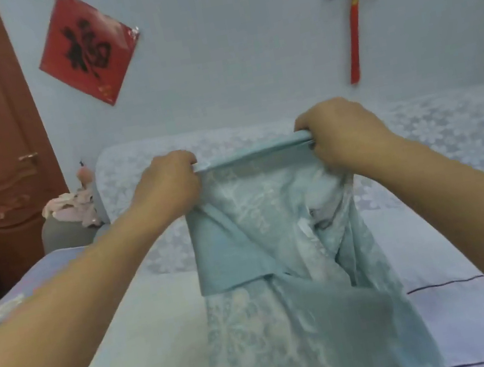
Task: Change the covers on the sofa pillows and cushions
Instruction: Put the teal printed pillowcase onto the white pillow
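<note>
Cover is held up by its top edge, left hand and right hand both pinching it; looks empty, so stuffing's probably still ahead

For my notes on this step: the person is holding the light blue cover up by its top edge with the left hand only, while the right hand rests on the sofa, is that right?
Not quite. The head view shows both hands gripping the top edge of the light blue cover: the left hand at its left end and the right hand at its right end, held up over the sofa.
</note>
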